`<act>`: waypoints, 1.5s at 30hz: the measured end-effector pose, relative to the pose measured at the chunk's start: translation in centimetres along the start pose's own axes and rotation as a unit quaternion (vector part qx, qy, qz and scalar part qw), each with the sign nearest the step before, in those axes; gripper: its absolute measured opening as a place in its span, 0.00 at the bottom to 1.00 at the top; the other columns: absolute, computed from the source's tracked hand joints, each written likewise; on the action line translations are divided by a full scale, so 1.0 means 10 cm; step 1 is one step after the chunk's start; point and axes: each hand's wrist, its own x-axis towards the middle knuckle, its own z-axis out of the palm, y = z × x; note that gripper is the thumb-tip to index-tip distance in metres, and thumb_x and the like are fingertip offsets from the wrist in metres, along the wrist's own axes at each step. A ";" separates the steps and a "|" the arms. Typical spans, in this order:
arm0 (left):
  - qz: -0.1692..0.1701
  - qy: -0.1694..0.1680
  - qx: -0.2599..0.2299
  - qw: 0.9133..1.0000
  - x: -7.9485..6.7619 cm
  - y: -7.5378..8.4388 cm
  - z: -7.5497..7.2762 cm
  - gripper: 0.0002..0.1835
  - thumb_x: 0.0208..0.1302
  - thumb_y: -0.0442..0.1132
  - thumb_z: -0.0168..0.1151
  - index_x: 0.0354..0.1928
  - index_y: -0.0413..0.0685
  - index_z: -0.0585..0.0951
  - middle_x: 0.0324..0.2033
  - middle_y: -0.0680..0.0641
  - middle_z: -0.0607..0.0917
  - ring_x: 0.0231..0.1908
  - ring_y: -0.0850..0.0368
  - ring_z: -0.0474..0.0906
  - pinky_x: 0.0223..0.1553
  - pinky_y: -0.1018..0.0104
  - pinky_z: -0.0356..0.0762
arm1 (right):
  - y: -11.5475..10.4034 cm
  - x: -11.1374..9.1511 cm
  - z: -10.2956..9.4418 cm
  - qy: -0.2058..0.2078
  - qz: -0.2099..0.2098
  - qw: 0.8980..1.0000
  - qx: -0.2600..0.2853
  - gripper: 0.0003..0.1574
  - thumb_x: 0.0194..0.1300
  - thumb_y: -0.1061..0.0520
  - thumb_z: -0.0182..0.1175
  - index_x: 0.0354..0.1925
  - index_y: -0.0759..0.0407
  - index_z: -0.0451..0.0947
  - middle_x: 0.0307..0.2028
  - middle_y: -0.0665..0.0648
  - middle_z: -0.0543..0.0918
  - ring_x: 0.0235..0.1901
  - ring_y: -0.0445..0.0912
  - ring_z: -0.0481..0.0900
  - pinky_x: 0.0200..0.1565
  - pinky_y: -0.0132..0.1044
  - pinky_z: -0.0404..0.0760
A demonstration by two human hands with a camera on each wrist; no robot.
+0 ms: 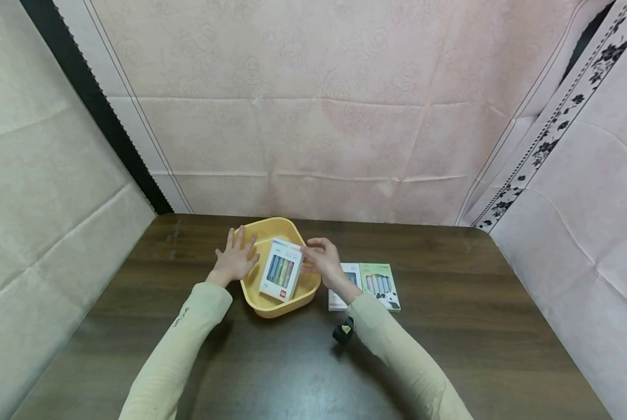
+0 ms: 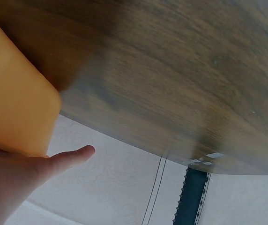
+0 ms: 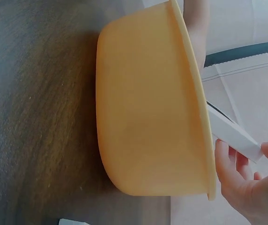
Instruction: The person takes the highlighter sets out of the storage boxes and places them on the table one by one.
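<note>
A yellow plastic basin point(image 1: 277, 309) stands on the table. My left hand point(image 1: 234, 261) rests at its left rim with fingers spread; in the left wrist view the thumb sticks out beside the basin wall point(image 2: 17, 98). My right hand point(image 1: 321, 259) pinches the right edge of a white box of coloured pens or crayons point(image 1: 281, 269), which lies tilted over the basin's opening. The right wrist view shows the thumb and fingers on either side of the box point(image 3: 239, 140), its lower end hidden behind the basin wall point(image 3: 148, 108).
Right of the basin, a second white box point(image 1: 351, 270) and a green box with a panda picture point(image 1: 379, 286) lie side by side, the white one partly behind my right forearm. Pale cloth point(image 1: 313, 140) hangs behind the brown wooden table point(image 1: 450, 326) and along both sides.
</note>
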 end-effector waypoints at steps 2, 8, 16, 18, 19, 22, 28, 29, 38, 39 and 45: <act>0.001 0.002 0.001 1.000 0.00 0.00 0.00 0.32 0.67 0.53 0.37 0.69 0.51 0.47 0.69 0.38 0.33 0.66 0.36 0.24 0.49 0.23 0.47 | -0.01 0.00 -0.02 -0.001 0.003 1.000 0.003 0.24 0.58 0.58 0.58 0.52 0.61 0.65 0.47 0.66 0.76 0.42 0.56 0.80 0.45 0.48 0.77; -0.003 0.002 -0.003 1.000 0.00 0.01 -0.01 0.32 0.67 0.53 0.38 0.69 0.51 0.48 0.69 0.39 0.33 0.67 0.36 0.24 0.49 0.23 0.47 | -0.06 0.00 -0.06 0.003 0.002 1.000 -0.008 0.26 0.59 0.56 0.58 0.54 0.61 0.65 0.46 0.64 0.77 0.35 0.49 0.82 0.40 0.41 0.81; 0.001 0.002 -0.004 1.000 -0.01 0.00 -0.01 0.32 0.67 0.53 0.37 0.69 0.50 0.48 0.68 0.38 0.33 0.66 0.36 0.24 0.49 0.23 0.47 | -0.07 0.01 -0.09 0.007 -0.004 1.000 -0.009 0.25 0.58 0.56 0.59 0.53 0.61 0.66 0.44 0.65 0.79 0.30 0.44 0.82 0.37 0.39 0.81; 0.002 0.002 -0.004 1.000 -0.01 0.00 -0.02 0.32 0.67 0.53 0.37 0.69 0.50 0.48 0.68 0.38 0.33 0.66 0.36 0.24 0.49 0.23 0.47 | -0.07 0.02 -0.11 0.006 -0.007 1.000 -0.009 0.25 0.58 0.56 0.58 0.53 0.61 0.66 0.45 0.65 0.79 0.30 0.45 0.82 0.37 0.38 0.81; 0.003 0.001 -0.003 1.000 -0.01 0.01 -0.02 0.32 0.67 0.53 0.37 0.69 0.50 0.48 0.68 0.38 0.33 0.66 0.36 0.24 0.49 0.23 0.47 | -0.07 0.02 -0.12 0.006 -0.008 1.000 -0.010 0.25 0.58 0.56 0.58 0.53 0.61 0.66 0.45 0.65 0.79 0.30 0.45 0.82 0.36 0.38 0.81; 0.003 0.002 -0.004 1.000 -0.01 0.01 -0.02 0.32 0.67 0.53 0.38 0.69 0.50 0.48 0.68 0.38 0.33 0.66 0.35 0.24 0.49 0.23 0.48 | -0.08 0.01 -0.14 0.005 -0.012 1.000 -0.012 0.26 0.59 0.55 0.58 0.54 0.61 0.65 0.45 0.65 0.79 0.31 0.45 0.83 0.36 0.38 0.81; 0.002 0.002 -0.005 1.000 -0.01 0.01 -0.02 0.32 0.67 0.53 0.37 0.69 0.51 0.48 0.68 0.38 0.33 0.66 0.36 0.24 0.49 0.23 0.48 | -0.12 0.01 -0.19 0.007 -0.011 1.000 -0.008 0.26 0.59 0.55 0.58 0.54 0.61 0.65 0.45 0.65 0.79 0.31 0.46 0.83 0.38 0.39 0.81; 0.002 0.003 -0.006 1.000 -0.01 0.01 -0.02 0.32 0.67 0.53 0.38 0.69 0.50 0.49 0.68 0.38 0.33 0.66 0.36 0.24 0.49 0.23 0.48 | -0.12 0.01 -0.19 0.008 -0.010 1.000 -0.005 0.26 0.59 0.55 0.58 0.54 0.61 0.65 0.45 0.65 0.79 0.31 0.46 0.83 0.38 0.40 0.81; 0.001 0.004 -0.008 1.000 -0.01 0.01 -0.02 0.32 0.67 0.53 0.38 0.69 0.50 0.49 0.69 0.38 0.33 0.66 0.36 0.24 0.49 0.23 0.47 | -0.13 0.03 -0.30 0.024 0.010 1.000 0.015 0.26 0.58 0.52 0.59 0.53 0.58 0.65 0.45 0.63 0.79 0.33 0.46 0.83 0.38 0.39 0.81; 0.002 0.004 -0.008 1.000 -0.01 0.01 -0.02 0.32 0.67 0.53 0.38 0.69 0.50 0.49 0.69 0.38 0.33 0.66 0.36 0.24 0.49 0.23 0.47 | -0.13 0.02 -0.31 0.025 0.011 1.000 0.015 0.26 0.58 0.52 0.59 0.53 0.57 0.65 0.45 0.63 0.79 0.33 0.46 0.83 0.38 0.39 0.81; 0.003 0.004 -0.010 1.000 -0.01 0.01 -0.02 0.32 0.67 0.53 0.37 0.69 0.49 0.49 0.68 0.38 0.33 0.66 0.36 0.24 0.49 0.23 0.47 | -0.14 0.01 -0.37 0.024 0.006 0.999 0.025 0.26 0.59 0.52 0.58 0.54 0.58 0.65 0.46 0.64 0.77 0.34 0.47 0.83 0.39 0.40 0.81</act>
